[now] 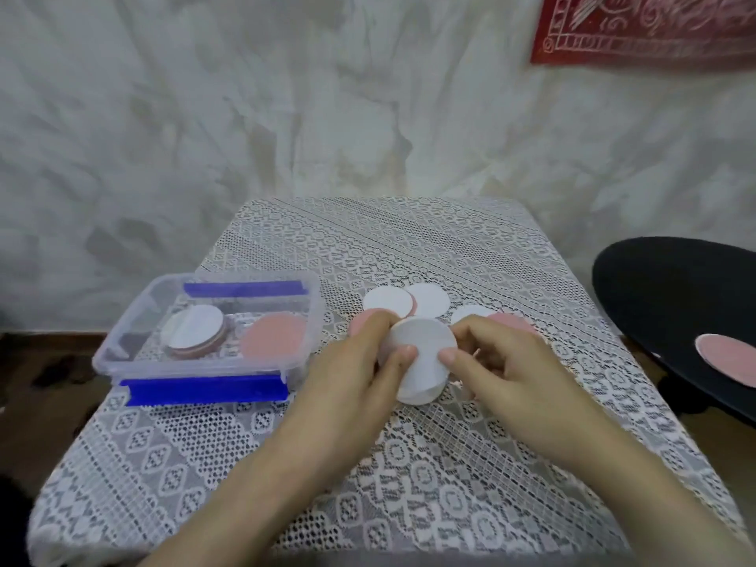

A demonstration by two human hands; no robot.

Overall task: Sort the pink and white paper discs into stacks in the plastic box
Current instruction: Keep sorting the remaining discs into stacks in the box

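My left forearm (pixel 262 484) and right forearm (pixel 613 464) reach in bare over the near edge of the table (pixel 135 464), angling toward each other. I see my left hand (pixel 360 362) curled, its thumb tip pressed on the face of the white discs (pixel 421 345) and its fingers wrapped round their far left rim. My right hand (pixel 503 362) mirrors it, thumb on the right side and fingers curled behind. The thumb tips sit near each other, not touching.
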